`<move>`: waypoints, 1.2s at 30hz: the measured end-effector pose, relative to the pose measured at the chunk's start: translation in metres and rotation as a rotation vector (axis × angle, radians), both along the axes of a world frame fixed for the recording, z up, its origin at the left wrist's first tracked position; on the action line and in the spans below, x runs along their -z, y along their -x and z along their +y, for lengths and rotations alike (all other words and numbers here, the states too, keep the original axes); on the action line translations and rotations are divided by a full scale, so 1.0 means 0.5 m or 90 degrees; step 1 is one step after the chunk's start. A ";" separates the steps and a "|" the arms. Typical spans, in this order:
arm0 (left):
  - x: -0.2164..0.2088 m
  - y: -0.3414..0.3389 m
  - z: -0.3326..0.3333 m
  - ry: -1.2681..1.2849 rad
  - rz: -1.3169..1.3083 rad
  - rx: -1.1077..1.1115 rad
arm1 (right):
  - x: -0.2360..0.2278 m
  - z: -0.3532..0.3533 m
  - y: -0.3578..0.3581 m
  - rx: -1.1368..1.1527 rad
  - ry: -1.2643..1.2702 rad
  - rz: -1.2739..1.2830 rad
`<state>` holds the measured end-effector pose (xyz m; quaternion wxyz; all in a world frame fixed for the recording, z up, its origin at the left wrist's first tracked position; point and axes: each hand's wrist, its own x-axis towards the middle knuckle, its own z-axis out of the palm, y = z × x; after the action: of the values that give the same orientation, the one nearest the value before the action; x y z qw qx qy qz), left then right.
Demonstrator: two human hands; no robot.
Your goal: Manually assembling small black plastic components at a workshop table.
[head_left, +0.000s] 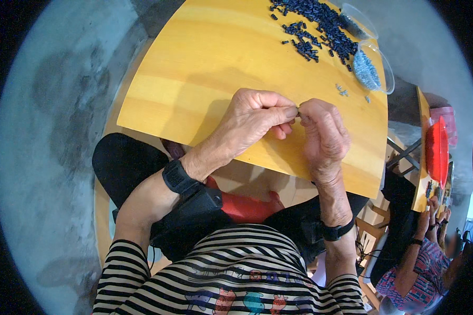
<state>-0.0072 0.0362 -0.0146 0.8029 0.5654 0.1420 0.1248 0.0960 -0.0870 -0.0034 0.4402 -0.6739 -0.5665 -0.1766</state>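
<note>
My left hand (257,116) and my right hand (326,128) meet above the near part of a yellow wooden table (194,68). Each is closed in a pinch, thumb against forefinger, with the fingertips almost touching. Between them shows a tiny dark piece, mostly covered by the fingers, too small to name. Farther off lies a heap of small dark blue cylindrical pieces (326,23). Several small light-blue-grey pieces (342,91) lie loose to the right of my hands. A clear plastic cup (367,68) on its side holds many more of these pale pieces.
Another clear container (358,22) with dark contents lies at the table's far right edge. Off to the right, a person (420,268) in a patterned top works at another table with a red basin (437,152) and a pink container (444,123). A grey wall (42,131) stands left.
</note>
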 end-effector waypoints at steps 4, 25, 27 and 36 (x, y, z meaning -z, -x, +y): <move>-0.001 0.003 0.002 -0.028 0.018 0.010 | 0.010 -0.004 0.000 -0.013 -0.002 0.013; 0.000 0.017 0.025 0.019 -0.041 -0.040 | -0.047 0.072 -0.100 0.067 0.146 0.412; 0.000 0.016 0.024 0.016 -0.034 -0.042 | -0.041 0.102 -0.131 0.088 0.154 0.209; 0.004 0.023 0.030 0.016 -0.026 -0.036 | -0.014 0.150 -0.209 0.155 0.211 0.092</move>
<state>-0.0187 0.0511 -0.0168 0.8088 0.5482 0.1430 0.1576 0.2006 -0.0120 0.0035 0.3382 -0.8114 -0.4693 -0.0836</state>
